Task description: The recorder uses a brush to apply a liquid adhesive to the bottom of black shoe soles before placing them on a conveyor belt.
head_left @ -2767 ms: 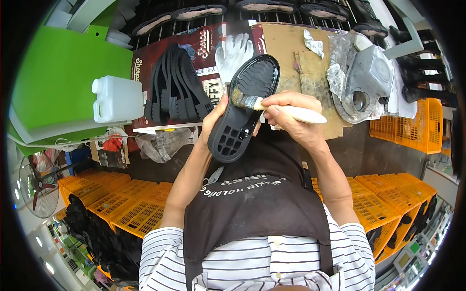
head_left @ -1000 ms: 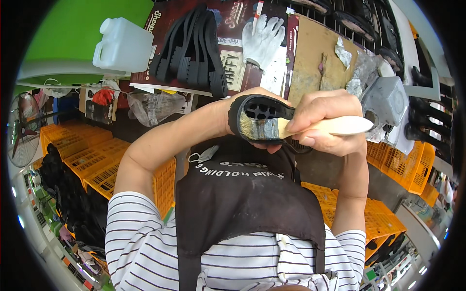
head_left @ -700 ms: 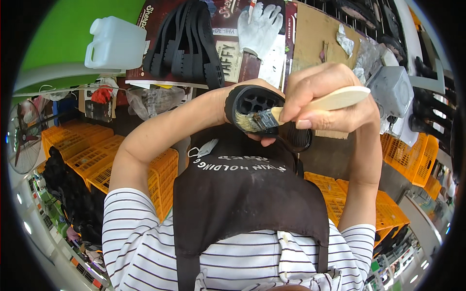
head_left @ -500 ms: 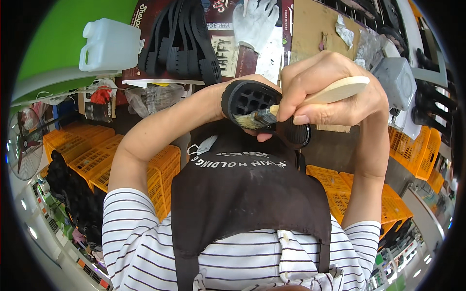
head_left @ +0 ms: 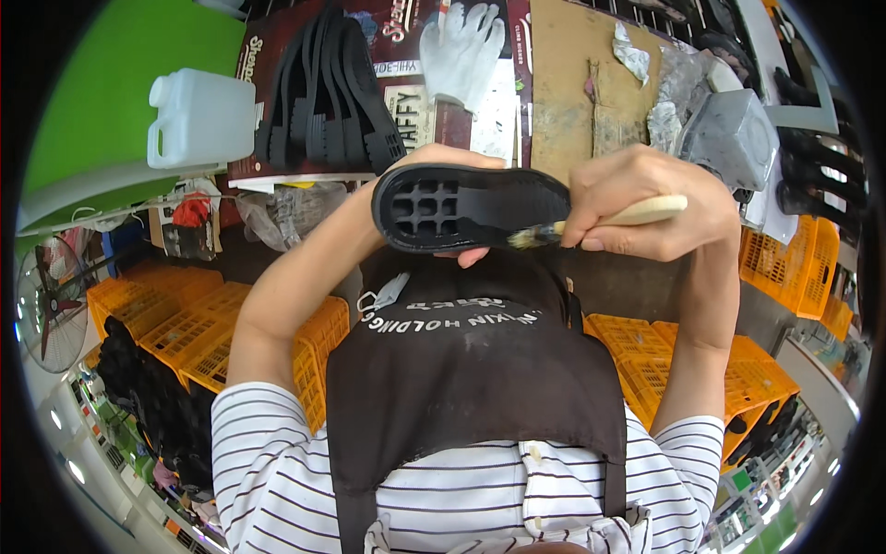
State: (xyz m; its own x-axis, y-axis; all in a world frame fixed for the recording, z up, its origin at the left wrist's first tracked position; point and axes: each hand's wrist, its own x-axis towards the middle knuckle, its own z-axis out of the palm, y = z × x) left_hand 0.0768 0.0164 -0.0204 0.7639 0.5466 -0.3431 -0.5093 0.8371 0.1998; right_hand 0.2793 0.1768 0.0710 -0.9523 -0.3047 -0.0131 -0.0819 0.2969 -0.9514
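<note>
A black shoe sole [head_left: 503, 205] lies crosswise in front of my apron, its hollow inner face and square heel grid turned up. My left hand [head_left: 443, 157] grips it from beneath; fingers show beyond the far edge and a fingertip at the near edge, the rest being hidden by the sole. In my right hand [head_left: 646, 208] is a paintbrush [head_left: 637, 210] with a pale wooden handle, held between thumb and fingers. Its bristles touch the sole's near rim, right of the middle.
On the bench ahead, several black soles [head_left: 332, 92] stand beside a white glove [head_left: 463, 55]. A white plastic jug [head_left: 201, 118] is at the left, a grey container [head_left: 731, 138] at the right. Orange crates [head_left: 203, 323] flank me, with a fan [head_left: 60, 309] far left.
The sole has turned from steeply tilted to flatter, showing its full length. My right hand has moved down and the brush has shifted right, from the heel grid to the near rim.
</note>
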